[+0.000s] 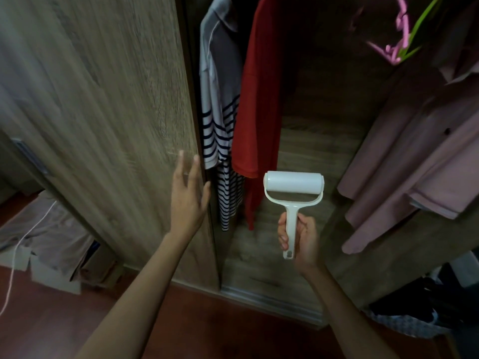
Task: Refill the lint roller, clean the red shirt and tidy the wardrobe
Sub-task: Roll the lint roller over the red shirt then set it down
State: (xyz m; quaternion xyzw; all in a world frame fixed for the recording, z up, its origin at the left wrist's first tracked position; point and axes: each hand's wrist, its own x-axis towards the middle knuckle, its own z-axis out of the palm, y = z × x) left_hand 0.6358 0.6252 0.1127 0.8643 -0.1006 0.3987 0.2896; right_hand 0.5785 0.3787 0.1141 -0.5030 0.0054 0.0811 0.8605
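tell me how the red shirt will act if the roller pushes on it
Likely floppy: the red shirt hangs in loose folds, hem free, so it should swing away from the roller. It may need backing; the left hand holds nothing.

Left hand [188, 200] at edge of door [103, 112], left of the wardrobe [324, 141] interior. Just right of door hangs polo [217, 86], then shirt [259, 99]. Right hand [303, 239] holds roller [293, 187] beside shirt's hem.

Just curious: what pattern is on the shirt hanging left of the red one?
The shirt has dark stripes on white, best seen in the head view.
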